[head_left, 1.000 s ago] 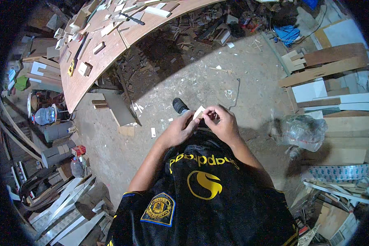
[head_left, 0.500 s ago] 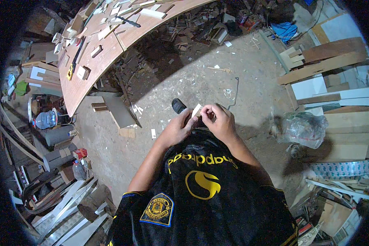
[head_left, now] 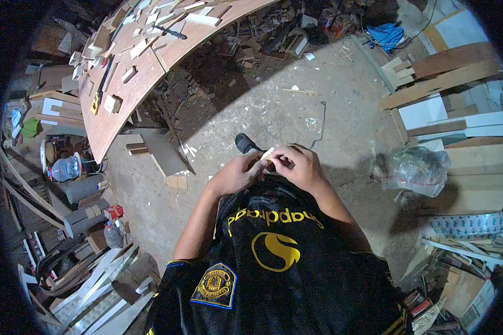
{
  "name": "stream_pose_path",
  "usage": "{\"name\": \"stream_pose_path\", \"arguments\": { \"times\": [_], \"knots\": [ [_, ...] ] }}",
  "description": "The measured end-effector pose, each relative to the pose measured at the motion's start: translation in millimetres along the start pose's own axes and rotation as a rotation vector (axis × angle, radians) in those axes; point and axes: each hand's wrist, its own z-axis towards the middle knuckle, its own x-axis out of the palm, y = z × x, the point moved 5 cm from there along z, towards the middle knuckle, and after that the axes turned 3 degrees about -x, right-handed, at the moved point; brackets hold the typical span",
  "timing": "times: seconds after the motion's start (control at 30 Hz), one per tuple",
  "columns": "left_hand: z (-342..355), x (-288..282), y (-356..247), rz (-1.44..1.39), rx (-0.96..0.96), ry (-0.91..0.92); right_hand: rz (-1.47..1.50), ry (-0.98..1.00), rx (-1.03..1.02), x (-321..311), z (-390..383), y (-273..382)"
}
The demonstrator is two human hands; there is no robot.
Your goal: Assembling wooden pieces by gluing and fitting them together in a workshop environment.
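Observation:
A small pale piece (head_left: pixel 267 153), perhaps wood, is held in front of my dark shirt (head_left: pixel 274 290), above the floor near my dark shoe (head_left: pixel 243 142). My left hand (head_left: pixel 240 174) is closed on it, with the thumb against its lower end. My right hand (head_left: pixel 299 167) is curled at the piece's right side with its fingertips pinched on it, partly covering it.
A curved-looking plywood table (head_left: pixel 117 123) with offcuts and tools stands at upper left. Boards (head_left: pixel 439 78) and a clear plastic bag (head_left: pixel 413 170) lie on the right. A water jug (head_left: pixel 64 167) and scrap piles (head_left: pixel 95 290) are on the left; a grey panel (head_left: pixel 165 156) lies below the table.
My right fingers have curled further over the piece, so less of it shows. The piece's angle has changed slightly, and the surrounding room has shifted a little in view.

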Motion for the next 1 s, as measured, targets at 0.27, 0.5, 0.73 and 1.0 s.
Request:
{"name": "stream_pose_path", "arguments": {
  "times": [0.27,0.5,0.73,1.0],
  "knots": [
    [-0.2,1.0,2.0,-0.005,-0.047,0.112,0.074,0.190,0.033,-1.5,-5.3,-8.1],
    [3.8,5.0,4.6,0.030,0.001,0.206,0.191,0.314,0.070,-5.1,-7.2,-3.7],
    [5.1,7.4,6.1,0.066,0.031,0.263,0.218,0.378,0.046,-3.0,-7.6,-1.4],
    [11.3,7.2,2.2,0.145,0.021,0.280,0.242,0.376,0.035,-5.0,-6.9,-3.8]
  ]
}}
